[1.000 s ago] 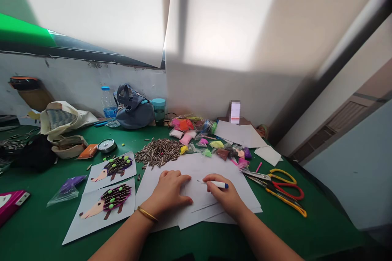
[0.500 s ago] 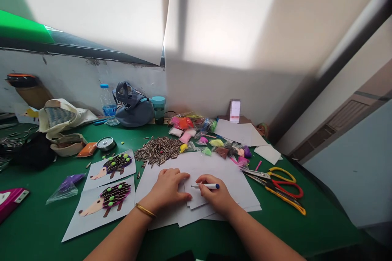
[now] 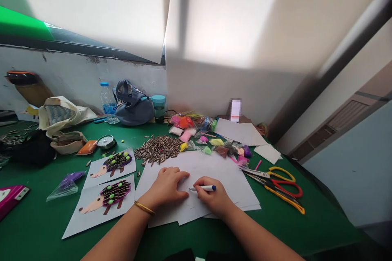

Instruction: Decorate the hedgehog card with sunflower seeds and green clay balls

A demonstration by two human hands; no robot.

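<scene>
My right hand grips a white marker with a blue end, its tip low over the white paper. Resting on the same sheets, my left hand has its thumb and fingers spread, close to the marker tip. Several sheets overlap beneath both hands. To the left lie two hedgehog pictures, the nearer picture and the farther picture, made with dark seeds and green dots. A heap of sunflower seeds touches the back of the paper.
Scissors with red and yellow handles lie right of the paper. Behind it are bags of coloured clay. A blue bag, a water bottle and a teal-lidded cup stand by the wall. A phone leans at the back.
My right hand and the marker have shifted slightly left and toward me across the paper. The left hand stays nearly in place, still spread on the sheets.
</scene>
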